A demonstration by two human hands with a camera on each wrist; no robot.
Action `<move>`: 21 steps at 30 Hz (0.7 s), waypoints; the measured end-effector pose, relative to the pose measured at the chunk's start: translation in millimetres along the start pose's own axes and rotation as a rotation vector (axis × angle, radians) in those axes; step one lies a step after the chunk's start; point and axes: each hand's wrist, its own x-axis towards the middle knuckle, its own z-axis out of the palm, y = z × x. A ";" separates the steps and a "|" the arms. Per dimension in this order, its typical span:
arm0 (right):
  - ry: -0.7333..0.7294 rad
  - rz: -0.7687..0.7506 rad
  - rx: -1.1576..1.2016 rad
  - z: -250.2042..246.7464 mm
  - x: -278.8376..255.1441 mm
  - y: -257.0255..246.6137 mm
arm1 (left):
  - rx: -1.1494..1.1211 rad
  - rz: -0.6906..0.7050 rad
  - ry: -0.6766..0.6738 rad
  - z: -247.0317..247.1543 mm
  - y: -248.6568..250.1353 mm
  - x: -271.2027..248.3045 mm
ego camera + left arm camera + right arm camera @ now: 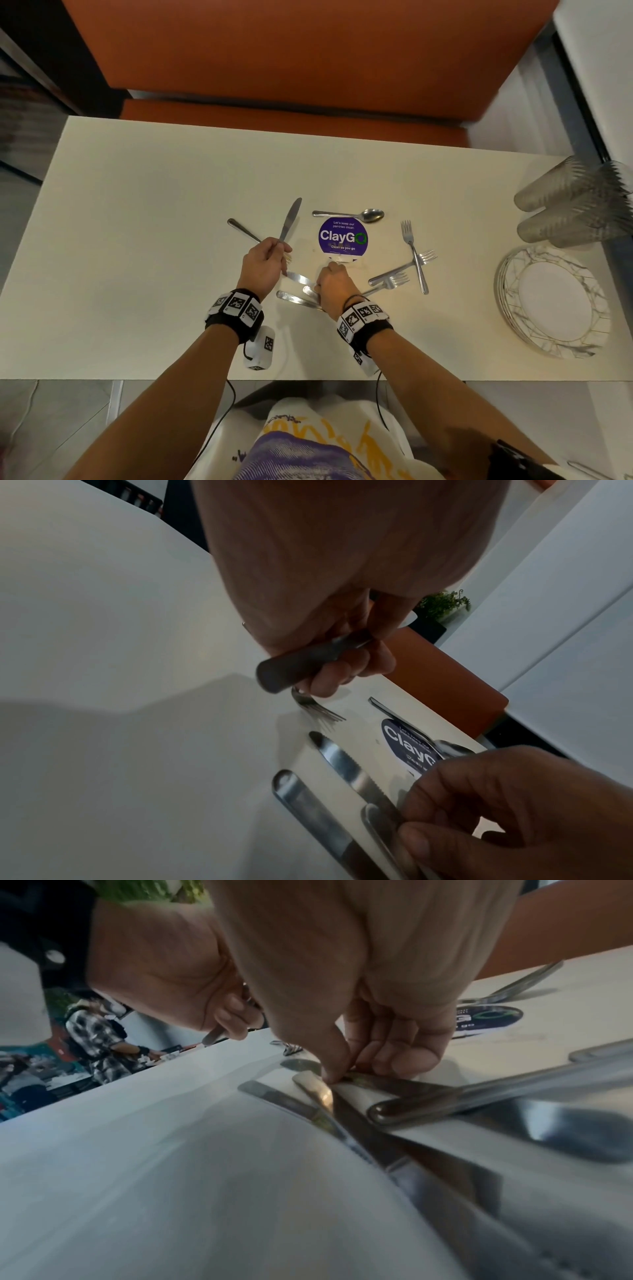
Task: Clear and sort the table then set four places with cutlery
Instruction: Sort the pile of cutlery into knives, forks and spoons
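Observation:
My left hand [265, 265] grips a table knife [290, 219], blade pointing away, together with a fork [241, 229] whose tines [318, 711] hang just above the white table [137, 240]. In the left wrist view the knife's handle [298, 664] sticks out under the curled fingers. Just to the right, my right hand [334, 282] pinches a serrated knife [342, 761] that lies flat on the table. Its thumb and forefinger meet on the metal [334, 1077]. Two more knife handles [296, 299] lie beside it, partly hidden under the hand.
A spoon [359, 214] lies beyond the round purple sticker [342, 238]. Three forks [414, 255] lie crossed to the right. Stacked marbled plates [555, 301] and upturned clear cups [575, 205] stand at the right edge. An orange bench [291, 61] runs along the far side.

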 end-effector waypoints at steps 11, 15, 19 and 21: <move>0.228 -0.027 0.208 -45.8 17.2 12.5 | -0.030 -0.039 0.012 1.6 10.2 4.6; 0.438 -0.046 0.435 -85.8 17.4 10.6 | -0.154 -0.076 -0.024 7.7 26.4 7.6; 0.558 -0.030 0.663 -113.5 17.9 5.3 | -0.187 -0.093 -0.065 21.3 40.4 13.4; 0.527 -0.012 0.734 -118.3 19.9 3.0 | -0.188 -0.085 -0.107 29.9 47.7 15.2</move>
